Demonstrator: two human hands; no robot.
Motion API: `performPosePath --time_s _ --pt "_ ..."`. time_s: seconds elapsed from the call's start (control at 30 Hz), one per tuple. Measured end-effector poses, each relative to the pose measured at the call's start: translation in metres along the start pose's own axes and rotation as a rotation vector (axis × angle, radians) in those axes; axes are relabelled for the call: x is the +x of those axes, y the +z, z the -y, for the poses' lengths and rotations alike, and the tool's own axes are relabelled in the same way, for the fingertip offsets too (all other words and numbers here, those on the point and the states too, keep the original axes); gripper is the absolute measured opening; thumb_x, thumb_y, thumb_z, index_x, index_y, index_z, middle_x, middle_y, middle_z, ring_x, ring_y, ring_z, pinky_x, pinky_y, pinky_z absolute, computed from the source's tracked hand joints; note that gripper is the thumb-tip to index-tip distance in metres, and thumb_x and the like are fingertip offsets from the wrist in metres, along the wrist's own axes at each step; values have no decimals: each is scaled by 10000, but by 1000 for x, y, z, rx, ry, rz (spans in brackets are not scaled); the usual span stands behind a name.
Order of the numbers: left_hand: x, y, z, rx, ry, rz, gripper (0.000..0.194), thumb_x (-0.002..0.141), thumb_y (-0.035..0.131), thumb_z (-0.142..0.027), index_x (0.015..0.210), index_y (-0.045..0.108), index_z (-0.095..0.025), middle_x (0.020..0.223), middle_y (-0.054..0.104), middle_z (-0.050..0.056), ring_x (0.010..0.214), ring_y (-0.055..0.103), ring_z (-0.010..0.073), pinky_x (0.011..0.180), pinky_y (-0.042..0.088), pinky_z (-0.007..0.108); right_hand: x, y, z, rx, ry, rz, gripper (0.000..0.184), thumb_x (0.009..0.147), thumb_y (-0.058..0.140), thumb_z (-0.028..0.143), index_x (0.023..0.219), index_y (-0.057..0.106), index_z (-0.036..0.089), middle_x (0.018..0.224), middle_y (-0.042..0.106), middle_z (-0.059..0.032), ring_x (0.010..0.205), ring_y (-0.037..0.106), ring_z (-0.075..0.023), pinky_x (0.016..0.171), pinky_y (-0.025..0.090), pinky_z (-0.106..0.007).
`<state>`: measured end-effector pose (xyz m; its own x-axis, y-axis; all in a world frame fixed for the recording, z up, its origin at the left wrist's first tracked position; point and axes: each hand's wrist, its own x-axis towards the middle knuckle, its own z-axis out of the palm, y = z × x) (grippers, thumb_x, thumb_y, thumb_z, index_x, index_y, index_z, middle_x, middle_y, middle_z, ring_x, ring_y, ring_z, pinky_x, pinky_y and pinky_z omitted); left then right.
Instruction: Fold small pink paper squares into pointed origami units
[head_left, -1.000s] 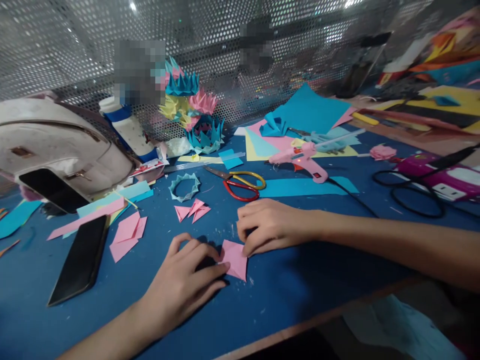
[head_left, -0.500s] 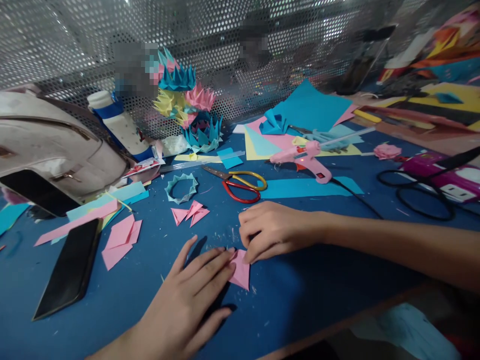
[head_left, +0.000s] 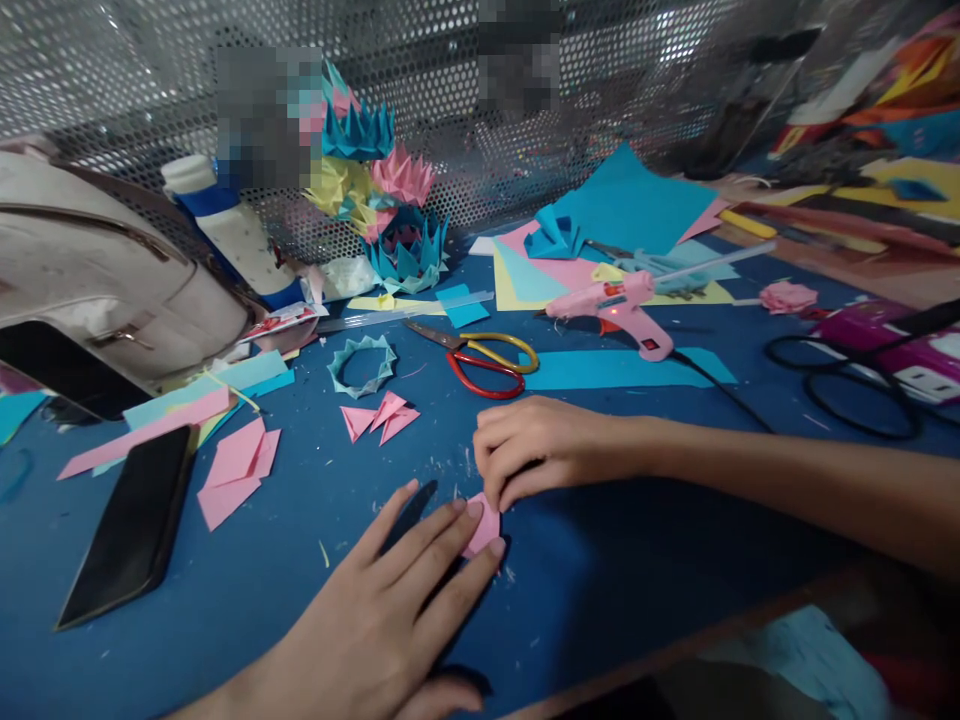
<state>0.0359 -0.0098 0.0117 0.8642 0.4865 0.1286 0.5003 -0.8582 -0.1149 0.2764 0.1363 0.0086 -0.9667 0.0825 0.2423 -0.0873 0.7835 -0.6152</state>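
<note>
A small pink piece of paper [head_left: 484, 528] lies on the blue table, partly covered by fingers. My left hand [head_left: 405, 585] is spread flat, its fingertips pressing the paper's left and lower side. From the right, my right hand [head_left: 536, 452] curls its fingers down and pinches the paper's upper right edge. Beyond my hands sit several folded pink triangles [head_left: 379, 415] and a light-blue ring of folded paper [head_left: 363, 365]. Scissors [head_left: 480, 360] with one red and one yellow handle lie partly open behind my right hand.
A pink glue gun [head_left: 619, 308] and a blue paper strip [head_left: 626, 368] lie behind the right forearm. To the left are a phone [head_left: 127, 525], pink paper pieces [head_left: 238, 470], a bottle [head_left: 229, 230] and a bag [head_left: 97, 265]. Folded-paper flowers [head_left: 375, 180] stand near the perforated metal panel.
The left fingers have spread, with one now reaching the paper's lower edge. Less of the pink paper shows, its lower corner no longer visible. The right hand stays at its upper right edge.
</note>
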Motion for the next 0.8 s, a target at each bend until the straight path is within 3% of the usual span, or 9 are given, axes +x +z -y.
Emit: performPosePath --time_s 0.17,0.33,0.7,0.8 --pt "-4 8 -5 -8 -36 -41 824 993 228 -731 1543 401 -143 1489 522 155 1440 390 300 1243 -59 533 3 0 5 38 133 37 257 1013 571 366 943 726 174 967 667 -50 924 562 -150 796 410 -250" --pt "-6 17 -8 -12 -52 -64 854 983 206 -742 1549 388 -129 1497 501 178 1459 351 318 1242 -36 556 4 4 8 27 214 33 198 995 603 335 914 670 167 940 633 -31 917 549 -153 784 395 -253" --pt "-2 5 -7 18 -37 -26 819 990 272 -731 1494 473 -117 1472 537 177 1417 419 320 1230 -81 558 2 14 17 -81 233 -44 118 974 611 250 909 635 154 909 605 -29 874 515 -164 784 369 -280" --pt "-2 6 -6 0 -42 -74 822 990 276 -731 1489 471 -107 1471 532 189 1425 409 325 1236 -47 568 1 17 18 -127 222 -53 106 969 598 234 903 629 156 909 604 -32 861 509 -168 788 369 -289"
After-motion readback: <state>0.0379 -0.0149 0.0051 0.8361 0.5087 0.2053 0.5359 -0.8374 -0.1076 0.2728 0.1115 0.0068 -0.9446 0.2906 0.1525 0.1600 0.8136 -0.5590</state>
